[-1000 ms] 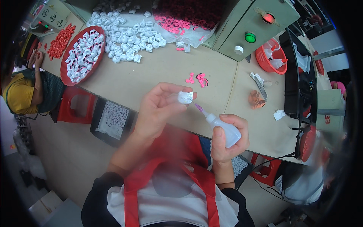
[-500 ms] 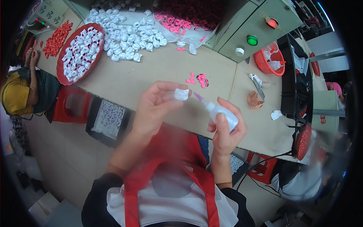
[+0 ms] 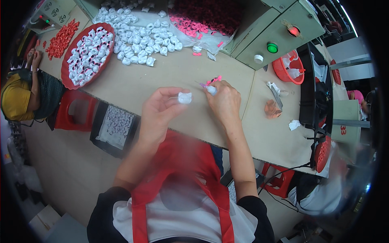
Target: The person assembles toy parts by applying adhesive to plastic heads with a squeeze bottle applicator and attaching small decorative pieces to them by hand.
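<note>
My left hand (image 3: 161, 106) pinches a small white moulded piece (image 3: 184, 98) between thumb and fingers, above the bench. Wrapped in my right hand (image 3: 225, 101) is a white squeeze bottle (image 3: 212, 90) with a purple needle tip. The tip points up and left, apart from the white piece; most of the bottle is hidden by my fingers. Just beyond that hand lie small pink pieces (image 3: 214, 80), partly covered by it. Many similar white pieces (image 3: 139, 44) are spread on the bench at the back left.
A red scalloped bowl (image 3: 65, 65) of white-and-pink parts stands left, near red pieces (image 3: 61, 40). A green machine (image 3: 259, 44) stands at the back right. Beside it are a red basket (image 3: 300, 76) with bottles, tweezers (image 3: 277, 97) and a crumpled brown scrap (image 3: 272, 109). Another person (image 3: 24, 95) sits left.
My right hand has moved up and left with the bottle and turned back-up, over the pink pieces. My left hand and its white piece have shifted slightly left, and the two hands' items are farther apart.
</note>
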Motion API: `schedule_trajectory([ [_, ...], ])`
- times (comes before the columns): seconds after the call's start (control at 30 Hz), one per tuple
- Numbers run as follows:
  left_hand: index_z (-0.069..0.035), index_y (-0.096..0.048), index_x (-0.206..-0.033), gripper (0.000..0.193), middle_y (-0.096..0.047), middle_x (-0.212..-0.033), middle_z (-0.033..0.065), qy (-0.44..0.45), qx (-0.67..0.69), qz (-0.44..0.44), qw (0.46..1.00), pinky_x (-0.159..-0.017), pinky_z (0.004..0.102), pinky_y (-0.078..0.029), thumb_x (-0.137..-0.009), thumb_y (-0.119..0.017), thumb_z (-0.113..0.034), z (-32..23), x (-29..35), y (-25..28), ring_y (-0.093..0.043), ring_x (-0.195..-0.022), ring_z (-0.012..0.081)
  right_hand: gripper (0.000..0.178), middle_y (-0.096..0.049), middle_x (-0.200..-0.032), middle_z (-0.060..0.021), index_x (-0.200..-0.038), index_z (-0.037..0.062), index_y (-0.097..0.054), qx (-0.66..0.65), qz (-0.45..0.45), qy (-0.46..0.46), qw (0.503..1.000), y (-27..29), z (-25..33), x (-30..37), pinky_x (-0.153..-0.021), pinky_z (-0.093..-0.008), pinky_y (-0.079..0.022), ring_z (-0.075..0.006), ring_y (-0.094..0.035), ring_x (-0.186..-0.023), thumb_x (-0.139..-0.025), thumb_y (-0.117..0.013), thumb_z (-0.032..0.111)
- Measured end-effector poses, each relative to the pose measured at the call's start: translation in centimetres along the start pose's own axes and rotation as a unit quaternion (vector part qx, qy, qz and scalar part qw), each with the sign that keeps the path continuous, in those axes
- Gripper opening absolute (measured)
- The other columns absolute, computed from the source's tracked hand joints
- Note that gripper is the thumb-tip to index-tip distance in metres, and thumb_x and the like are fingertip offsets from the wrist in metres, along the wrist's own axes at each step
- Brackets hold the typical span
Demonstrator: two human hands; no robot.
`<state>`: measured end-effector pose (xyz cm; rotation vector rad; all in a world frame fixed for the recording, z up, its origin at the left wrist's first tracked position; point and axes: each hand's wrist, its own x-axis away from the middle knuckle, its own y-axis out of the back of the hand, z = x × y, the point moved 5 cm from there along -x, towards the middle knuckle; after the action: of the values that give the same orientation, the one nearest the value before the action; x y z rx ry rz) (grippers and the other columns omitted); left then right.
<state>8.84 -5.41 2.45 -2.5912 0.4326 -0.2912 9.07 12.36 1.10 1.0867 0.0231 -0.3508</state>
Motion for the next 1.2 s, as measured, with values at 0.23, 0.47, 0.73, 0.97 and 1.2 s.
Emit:
schedule_trajectory([
  [0.23, 0.004, -0.051, -0.105, 0.028, -0.058, -0.106, 0.0144, -0.026, -0.037, 0.008, 0.999, -0.083, 0.0276, -0.047, -0.077, -0.057, 0.009, -0.1, 0.1, -1.3, -0.059, -0.095, 0.0188, 0.017, -0.063, -0.075, -0.0092, -0.085, 0.0043, -0.065, -0.069, -0.065, -0.037, 0.995, 2.3, -1.6, 1.1, -0.056, -0.0311, -0.048, -0.0223, -0.061, -0.061, -0.071, -0.066, 0.014],
  [0.47, 0.005, -0.050, -0.109, 0.031, -0.059, -0.107, 0.0143, -0.076, -0.125, 0.018, 0.989, -0.083, 0.0267, -0.049, -0.079, -0.055, 0.011, 0.2, 0.7, -3.0, -0.059, -0.096, 0.0175, 0.014, -0.063, -0.079, -0.0060, -0.090, -0.0010, -0.062, -0.521, 0.025, -0.197, 0.830, 5.2, 0.0, 4.4, -0.056, -0.0218, -0.046, -0.0089, -0.058, -0.067, -0.077, -0.062, 0.005],
  [0.73, 0.002, -0.056, -0.107, 0.029, -0.055, -0.108, 0.0095, -0.115, -0.123, 0.021, 0.985, -0.084, 0.0276, -0.047, -0.079, -0.056, 0.008, 0.0, 0.7, -2.3, -0.057, -0.098, 0.0163, 0.010, -0.059, -0.077, -0.0082, -0.083, -0.0034, -0.060, -0.545, 0.044, -0.061, 0.835, 5.3, 3.9, 4.6, -0.054, -0.0224, -0.048, -0.0107, -0.057, -0.063, -0.074, -0.064, -0.005],
  [0.97, 0.006, -0.054, -0.106, 0.029, -0.052, -0.114, 0.0156, -0.156, -0.148, 0.067, 0.974, -0.086, 0.0273, -0.048, -0.078, -0.053, 0.015, -0.6, 1.0, -1.5, -0.056, -0.101, 0.0195, 0.012, -0.060, -0.074, -0.0066, -0.082, -0.0030, -0.060, -0.510, 0.071, -0.124, 0.848, 4.5, 4.2, 4.4, -0.052, -0.0206, -0.047, -0.0093, -0.056, -0.061, -0.073, -0.068, -0.001],
  [1.2, 0.005, -0.055, -0.106, 0.030, -0.052, -0.114, 0.0164, -0.092, -0.090, 0.075, 0.989, -0.086, 0.0277, -0.047, -0.077, -0.055, 0.014, -1.0, 1.1, -2.4, -0.056, -0.100, 0.0196, 0.018, -0.060, -0.073, -0.0054, -0.085, -0.0025, -0.059, -0.489, 0.022, -0.120, 0.864, 4.1, 3.5, 4.9, -0.053, -0.0198, -0.046, -0.0083, -0.055, -0.060, -0.071, -0.070, -0.001],
])
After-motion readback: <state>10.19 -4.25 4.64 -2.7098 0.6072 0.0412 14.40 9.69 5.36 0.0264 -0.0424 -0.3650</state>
